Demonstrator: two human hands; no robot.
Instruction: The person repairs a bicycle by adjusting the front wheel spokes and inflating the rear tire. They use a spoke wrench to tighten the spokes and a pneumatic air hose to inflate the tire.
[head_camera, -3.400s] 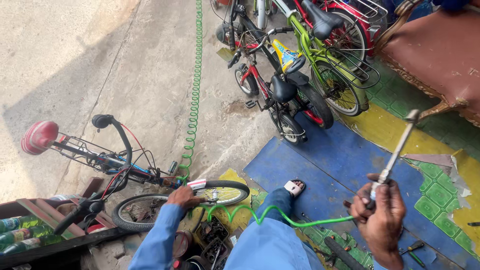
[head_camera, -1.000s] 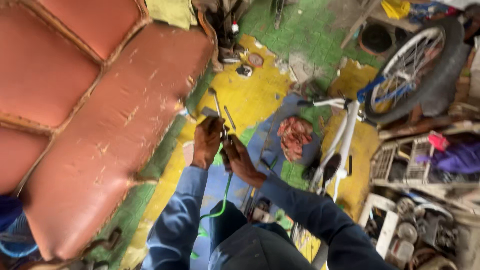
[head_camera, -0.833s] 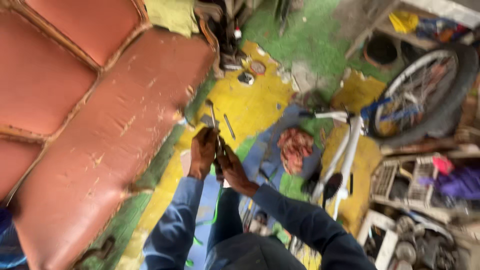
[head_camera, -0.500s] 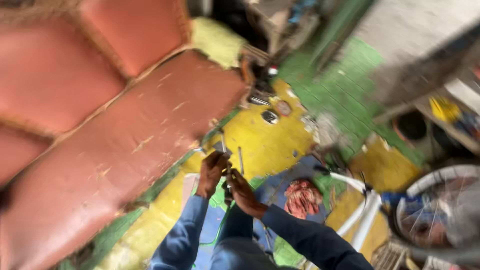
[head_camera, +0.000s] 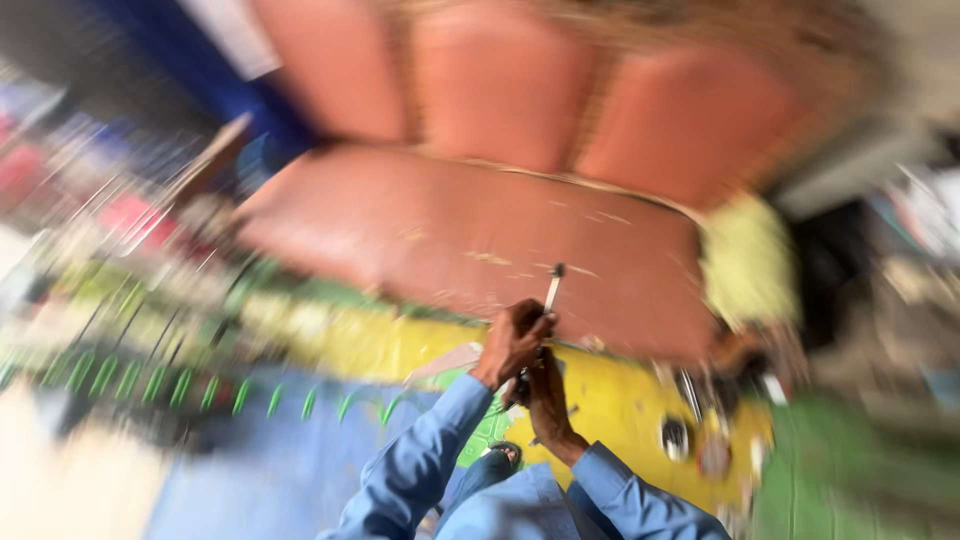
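Note:
My left hand (head_camera: 513, 340) and my right hand (head_camera: 546, 388) are together in front of me, both closed around a thin metal tool (head_camera: 552, 287) whose tip sticks up above the left hand's fingers. The left hand grips the upper part, the right hand the lower part, just below it. Both arms wear light blue sleeves (head_camera: 420, 470). A green coiled hose (head_camera: 240, 397) runs along the floor at the left, toward my hands. The frame is heavily blurred, so the tool's details are unclear.
A worn reddish-brown sofa (head_camera: 480, 230) fills the middle, directly beyond my hands. The floor is painted yellow (head_camera: 610, 400), blue (head_camera: 260, 480) and green. Small metal parts (head_camera: 690, 440) lie at the right. Blurred bicycles and clutter (head_camera: 110, 240) stand at the left.
The view has swung quickly, so the sofa now lies straight ahead instead of at the left. Both hands stay together on the tool. The white bicycle has left the view.

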